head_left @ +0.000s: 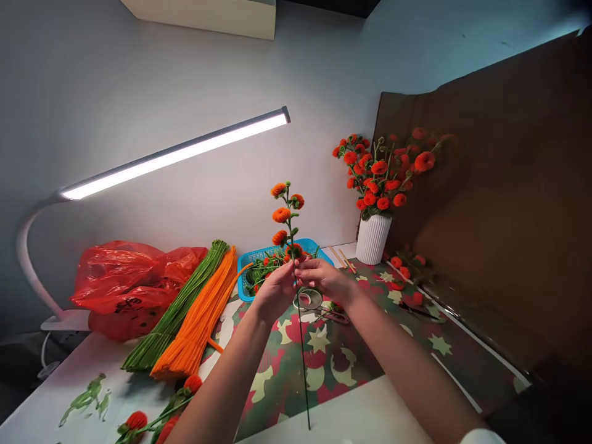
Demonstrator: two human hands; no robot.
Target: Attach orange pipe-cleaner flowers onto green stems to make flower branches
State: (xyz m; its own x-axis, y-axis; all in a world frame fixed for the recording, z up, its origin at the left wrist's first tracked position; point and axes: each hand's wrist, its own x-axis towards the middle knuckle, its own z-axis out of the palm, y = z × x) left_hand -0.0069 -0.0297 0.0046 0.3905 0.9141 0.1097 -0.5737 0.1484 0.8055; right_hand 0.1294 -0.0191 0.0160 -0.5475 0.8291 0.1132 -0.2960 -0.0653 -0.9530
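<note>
Upright in front of me stands a handmade flower stem [281, 215] with several orange pipe-cleaner blooms and small green leaves. Its thin dark wire runs down toward the table's front. My left hand [276, 288] pinches the stem just below the lowest bloom. From the other side, my right hand [324, 277] closes its fingertips on the same spot; whether tape lies between them is too small to tell. Just under the hands, a roll of tape [309, 299] and scissors [337, 315] lie on the patterned mat. Behind them, a blue basket [243, 265] holds green stems and red blooms.
Bundles of green pipe cleaners [178, 305] and orange pipe cleaners [198, 320] lie left, beside a red plastic bag [134, 277]. A lit lamp [180, 154] arches above. At right, a white vase [372, 239] holds red flowers. Finished blooms [137, 420] lie at the front left.
</note>
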